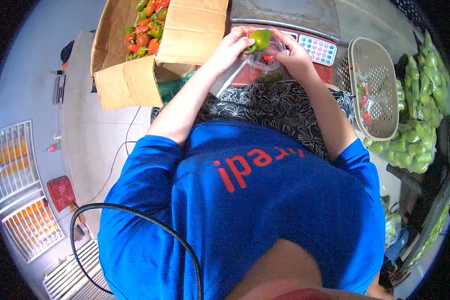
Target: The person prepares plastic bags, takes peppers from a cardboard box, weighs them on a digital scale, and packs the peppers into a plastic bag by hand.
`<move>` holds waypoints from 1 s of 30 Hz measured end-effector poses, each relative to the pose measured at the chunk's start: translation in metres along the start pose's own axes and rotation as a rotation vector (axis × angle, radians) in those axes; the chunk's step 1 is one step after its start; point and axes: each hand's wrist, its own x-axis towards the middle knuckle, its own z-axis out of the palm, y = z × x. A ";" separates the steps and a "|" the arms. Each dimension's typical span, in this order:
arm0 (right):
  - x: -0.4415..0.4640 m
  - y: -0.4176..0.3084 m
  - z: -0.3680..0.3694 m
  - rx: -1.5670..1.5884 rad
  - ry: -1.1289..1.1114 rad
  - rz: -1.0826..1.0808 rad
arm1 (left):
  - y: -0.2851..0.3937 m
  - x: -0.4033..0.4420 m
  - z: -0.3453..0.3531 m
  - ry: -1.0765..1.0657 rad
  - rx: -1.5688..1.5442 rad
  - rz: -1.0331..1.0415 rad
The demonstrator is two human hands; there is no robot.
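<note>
My left hand (231, 48) pinches a green pepper (261, 39) above the front of a weighing scale (317, 50). Facing it, my right hand (296, 57) grips the edge of a clear plastic bag (265, 64), its fingers closed on the film. Something red, apparently peppers, shows through the bag. The green pepper is at the bag's mouth; whether it is partly inside I cannot tell. To the left, a cardboard box (194, 25) with open flaps holds several red and green peppers (146, 31).
The scale's dark metal platform (285, 14) lies beyond my hands. At right stands a perforated plastic basket (396, 92) with a few red pieces inside. Bags of green vegetables (416, 147) lie beyond it. A black cable (150, 223) loops beside my left arm.
</note>
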 end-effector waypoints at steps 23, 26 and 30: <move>-0.030 -0.075 0.040 -0.343 -0.407 -0.207 | -0.128 0.018 0.026 -0.272 0.610 0.460; -0.022 -0.083 0.032 0.026 -0.181 0.090 | -0.071 -0.014 0.022 -0.129 0.948 0.250; -0.012 -0.064 0.000 0.365 0.190 0.241 | -0.003 -0.033 0.005 -0.044 0.936 0.341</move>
